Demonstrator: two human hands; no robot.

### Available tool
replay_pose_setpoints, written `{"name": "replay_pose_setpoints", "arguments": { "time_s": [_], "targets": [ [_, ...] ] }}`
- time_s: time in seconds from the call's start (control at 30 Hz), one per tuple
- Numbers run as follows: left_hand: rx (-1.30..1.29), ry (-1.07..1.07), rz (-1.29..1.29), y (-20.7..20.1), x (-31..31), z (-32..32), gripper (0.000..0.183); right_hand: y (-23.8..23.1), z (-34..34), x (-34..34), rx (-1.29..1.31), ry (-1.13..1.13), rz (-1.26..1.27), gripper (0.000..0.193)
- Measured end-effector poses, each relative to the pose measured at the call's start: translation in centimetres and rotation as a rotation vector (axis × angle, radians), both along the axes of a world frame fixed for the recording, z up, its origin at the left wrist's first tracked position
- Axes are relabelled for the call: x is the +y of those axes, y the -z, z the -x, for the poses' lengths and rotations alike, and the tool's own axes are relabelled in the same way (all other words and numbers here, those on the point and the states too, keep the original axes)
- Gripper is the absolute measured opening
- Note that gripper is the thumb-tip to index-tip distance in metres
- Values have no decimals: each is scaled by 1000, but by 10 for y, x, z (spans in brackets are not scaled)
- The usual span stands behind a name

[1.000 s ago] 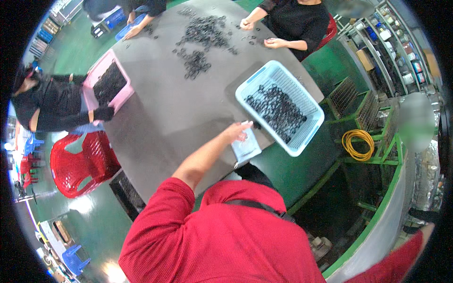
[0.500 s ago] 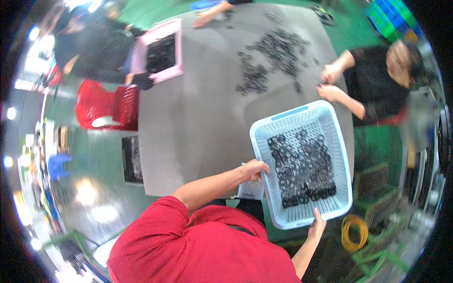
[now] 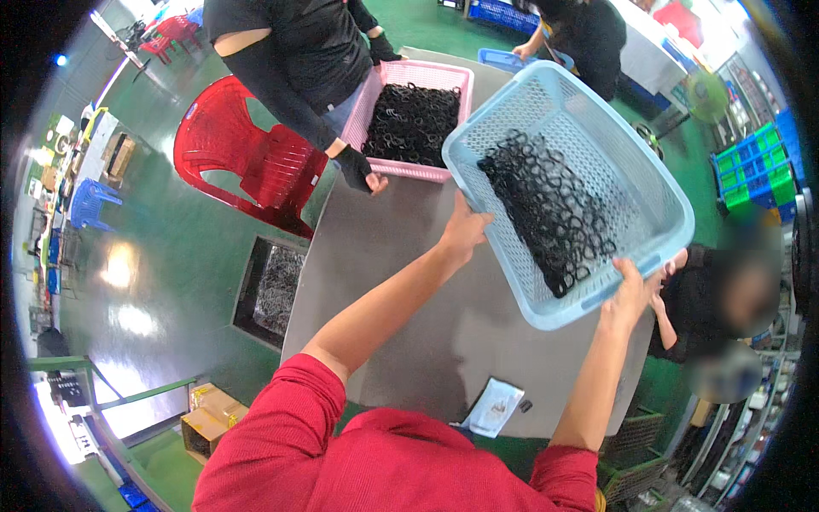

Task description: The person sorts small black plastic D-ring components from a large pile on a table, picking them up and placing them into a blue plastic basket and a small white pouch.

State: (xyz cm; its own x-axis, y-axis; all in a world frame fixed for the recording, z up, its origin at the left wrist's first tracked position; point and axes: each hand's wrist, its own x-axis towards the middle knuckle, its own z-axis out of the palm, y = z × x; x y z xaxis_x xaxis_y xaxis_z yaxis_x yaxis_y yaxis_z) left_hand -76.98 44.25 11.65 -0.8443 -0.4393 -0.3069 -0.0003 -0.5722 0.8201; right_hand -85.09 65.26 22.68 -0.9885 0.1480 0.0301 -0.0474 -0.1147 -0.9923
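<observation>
A light-blue plastic basket is held up above the grey table, tilted, with many small black rings heaped toward its lower left side. My left hand grips the basket's left rim, its fingers partly hidden by the wall. On the near right rim, my right hand has its thumb over the edge and the other fingers partly out of sight. Just beyond, a pink basket full of black rings rests on the table, with a co-worker's dark-sleeved arms on either side of it.
On the grey table lies a pale packet near my body. A red chair and a dark tray are to the left. Another co-worker stands at the far side, and one sits at the right.
The light-blue basket has moved up and away from my body, toward the pink basket, and the rings have slid to one side. My view has turned leftward. My right hand now grips higher.
</observation>
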Motion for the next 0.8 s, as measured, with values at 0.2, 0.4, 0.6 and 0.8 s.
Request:
{"name": "replay_pose_setpoints", "arguments": {
  "time_s": [0.2, 0.4, 0.6, 0.8],
  "targets": [
    [-74, -47, -93, 54, -90, 51, 46, -4, 49, -163, 401, -220, -361, 70],
    [-23, -38, -201, 77, -142, 105, 32, -9, 34, -289, 861, -287, -648, 80],
    [295, 54, -402, 116, -169, 136, 25, 6, -1, -327, 957, -433, -917, 83],
    [195, 69, -272, 64, -148, 137, 41, 8, -29, -308, 1213, -553, -983, 79]
  ]
}}
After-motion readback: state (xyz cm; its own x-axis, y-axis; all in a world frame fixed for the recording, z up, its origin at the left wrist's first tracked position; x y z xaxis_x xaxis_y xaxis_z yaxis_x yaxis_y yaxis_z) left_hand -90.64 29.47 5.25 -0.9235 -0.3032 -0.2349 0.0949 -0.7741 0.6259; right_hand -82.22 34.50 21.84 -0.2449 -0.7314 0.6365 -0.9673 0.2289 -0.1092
